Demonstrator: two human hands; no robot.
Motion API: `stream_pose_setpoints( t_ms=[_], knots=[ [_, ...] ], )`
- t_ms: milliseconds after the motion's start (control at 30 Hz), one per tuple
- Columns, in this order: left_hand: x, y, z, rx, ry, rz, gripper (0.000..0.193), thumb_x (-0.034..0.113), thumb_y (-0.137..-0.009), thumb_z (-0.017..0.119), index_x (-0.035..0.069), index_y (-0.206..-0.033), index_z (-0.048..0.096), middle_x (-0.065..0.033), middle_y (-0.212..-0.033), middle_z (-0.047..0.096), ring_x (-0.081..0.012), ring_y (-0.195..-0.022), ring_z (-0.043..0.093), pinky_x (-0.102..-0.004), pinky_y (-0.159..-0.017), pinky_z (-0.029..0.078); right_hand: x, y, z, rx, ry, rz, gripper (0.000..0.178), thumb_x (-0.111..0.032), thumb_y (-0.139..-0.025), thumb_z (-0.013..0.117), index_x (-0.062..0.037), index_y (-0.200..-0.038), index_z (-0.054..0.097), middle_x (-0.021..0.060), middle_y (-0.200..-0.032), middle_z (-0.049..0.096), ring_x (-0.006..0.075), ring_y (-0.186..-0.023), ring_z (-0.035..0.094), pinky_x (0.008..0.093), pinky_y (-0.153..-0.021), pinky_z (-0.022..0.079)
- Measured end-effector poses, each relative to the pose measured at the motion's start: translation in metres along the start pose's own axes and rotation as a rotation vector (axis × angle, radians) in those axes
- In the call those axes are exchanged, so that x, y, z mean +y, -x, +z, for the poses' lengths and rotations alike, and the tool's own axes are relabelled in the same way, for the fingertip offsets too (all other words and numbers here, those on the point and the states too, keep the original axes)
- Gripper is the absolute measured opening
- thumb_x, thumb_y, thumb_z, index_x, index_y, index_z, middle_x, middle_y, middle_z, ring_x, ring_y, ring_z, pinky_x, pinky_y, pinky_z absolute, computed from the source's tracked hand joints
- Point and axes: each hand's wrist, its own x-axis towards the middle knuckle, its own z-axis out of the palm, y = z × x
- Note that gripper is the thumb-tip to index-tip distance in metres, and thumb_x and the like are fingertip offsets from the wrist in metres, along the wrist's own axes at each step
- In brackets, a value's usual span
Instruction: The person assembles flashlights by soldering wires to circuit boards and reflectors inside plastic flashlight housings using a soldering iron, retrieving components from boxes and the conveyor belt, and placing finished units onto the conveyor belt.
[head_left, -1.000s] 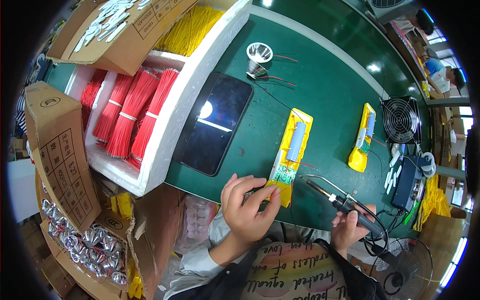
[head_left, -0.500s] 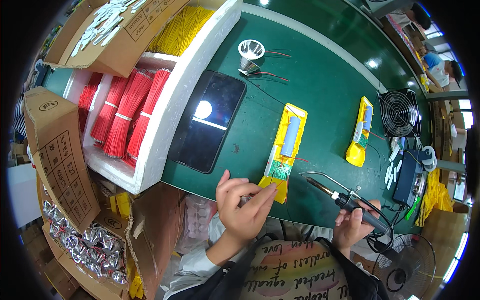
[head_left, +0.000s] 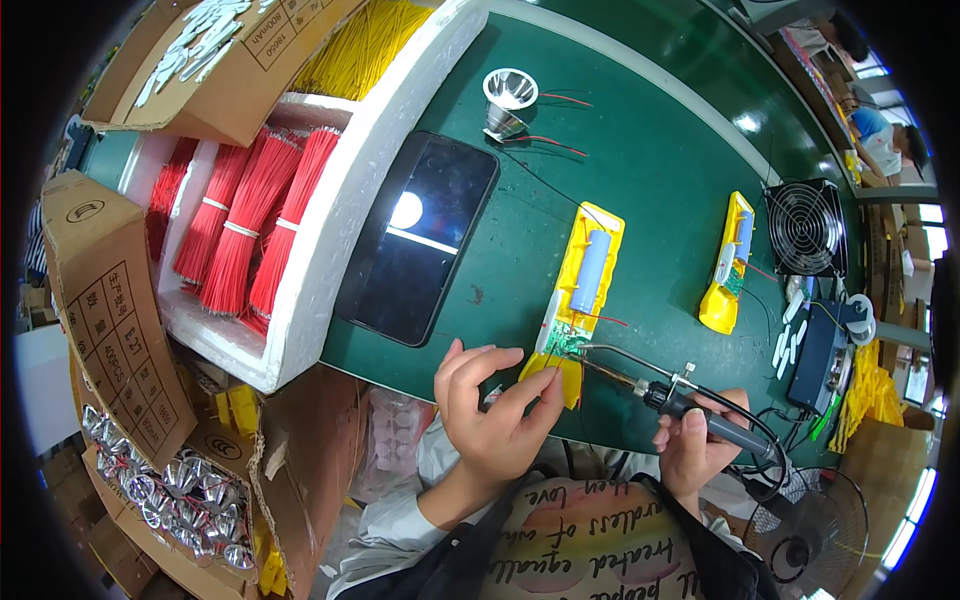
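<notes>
My right hand [head_left: 697, 447] grips a soldering iron [head_left: 706, 422] with a curved metal feed tube beside its shaft. Its tip meets the green circuit board [head_left: 566, 337] in an open yellow lamp housing [head_left: 603, 222]. A blue cylindrical battery [head_left: 592, 270] lies in the same housing, above the board. At the housing's near end my left hand [head_left: 492, 415] has thumb and forefinger pinched on what looks like a thin wire, its end hidden by the fingertips. A red wire [head_left: 610, 320] sticks out to the right of the board.
A black phone [head_left: 418, 240] and a foam box [head_left: 335, 240] of red and yellow wires lie left. Shiny reflector cups [head_left: 510, 90] stand farther back. On the right are a second yellow housing [head_left: 718, 305], a fan [head_left: 803, 228] and a soldering station [head_left: 818, 355].
The soldering iron has moved left, bringing its tip from beside the housing onto the circuit board. My left hand stays by the housing's near end, with its fingers slightly shifted.
</notes>
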Motion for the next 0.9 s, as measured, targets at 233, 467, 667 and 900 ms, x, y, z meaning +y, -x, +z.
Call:
stream_pose_setpoints(
  t_ms=[233, 467, 667, 900],
  knots=[
    [0.0003, 0.0007, 0.0021, 0.003, -0.002, 0.005, 0.019, 0.005, -0.054, 0.069, 0.012, -0.07, 0.063, -0.003, -0.089, 0.048, -0.0204, -0.082, 0.048, -0.0437, -0.084, 0.037, -0.0002, -0.0005, -0.0006, 0.012, 0.016, -0.009, 0.022, -0.009, -0.077, 0.055, -0.0001, -0.084, 0.036, 0.0131, -0.06, 0.051, 0.0113, -0.04, 0.048, 0.0192, -0.036, 0.04],
    [0.0002, 0.0008, 0.0032, 0.018, -0.01, 0.004, 0.018, 0.005, -0.054, 0.069, 0.012, -0.07, 0.064, -0.0022, -0.087, 0.049, -0.0197, -0.081, 0.049, -0.0435, -0.083, 0.037, -0.0018, -0.001, 0.001, -0.01, 0.023, -0.025, 0.021, -0.007, -0.077, 0.055, -0.0006, -0.085, 0.036, 0.0132, -0.06, 0.05, 0.0102, -0.039, 0.047, 0.0188, -0.035, 0.039],
    [0.0007, -0.0003, 0.0029, 0.016, -0.01, 0.007, 0.018, 0.005, -0.054, 0.069, 0.012, -0.07, 0.063, -0.0018, -0.086, 0.05, -0.0199, -0.081, 0.049, -0.0427, -0.082, 0.037, -0.0011, -0.001, 0.0004, -0.016, 0.035, -0.046, 0.021, -0.007, -0.077, 0.054, -0.001, -0.085, 0.036, 0.0131, -0.06, 0.05, 0.0102, -0.039, 0.046, 0.0187, -0.035, 0.038],
    [0.001, -0.0003, 0.004, 0.021, -0.011, 0.004, 0.018, 0.005, -0.054, 0.07, 0.013, -0.069, 0.063, -0.0007, -0.084, 0.051, -0.0206, -0.082, 0.049, -0.0421, -0.083, 0.036, -0.0021, -0.0011, 0.0007, -0.011, 0.058, -0.085, 0.022, -0.007, -0.076, 0.055, -0.0006, -0.084, 0.036, 0.0133, -0.06, 0.05, 0.0107, -0.039, 0.047, 0.0189, -0.035, 0.037]
  ],
)
